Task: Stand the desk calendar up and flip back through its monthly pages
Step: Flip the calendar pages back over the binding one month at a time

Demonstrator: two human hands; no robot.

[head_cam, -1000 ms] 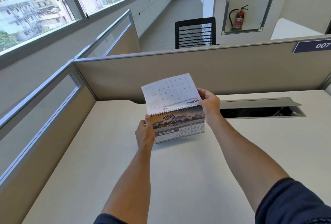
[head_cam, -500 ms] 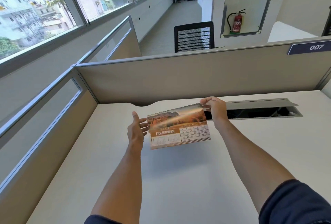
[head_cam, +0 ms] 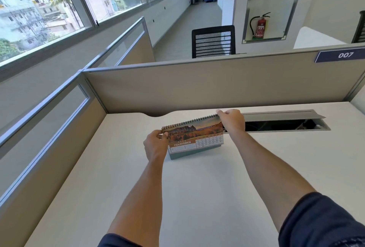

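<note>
The desk calendar (head_cam: 194,138) stands upright on its base on the desk (head_cam: 197,197), just above the middle of the frame, showing the NOVEMBER page with an orange landscape photo over a date grid. Standing it up looks done. Since November faces out, I judge at least 1 page is already turned back, leaving up to 10 months to go.

The left hand (head_cam: 156,145) closes on the calendar's left end just under the spiral binding, thumb on the front face and fingers curled behind. The right hand (head_cam: 232,121) pinches the top right corner at the binding, fingers (head_cam: 221,112) bent over the wire; whether it grips 1 sheet or the whole top edge cannot be told.

Right of the calendar, at centre right of the frame, a cable tray (head_cam: 286,125) is sunk in the desk with its grey lid propped open. Its inside is dark; something like cabling shows at the right end, too small to be sure.

Behind runs the beige partition (head_cam: 217,85), with a 007 plate (head_cam: 341,55) at upper right.
</note>
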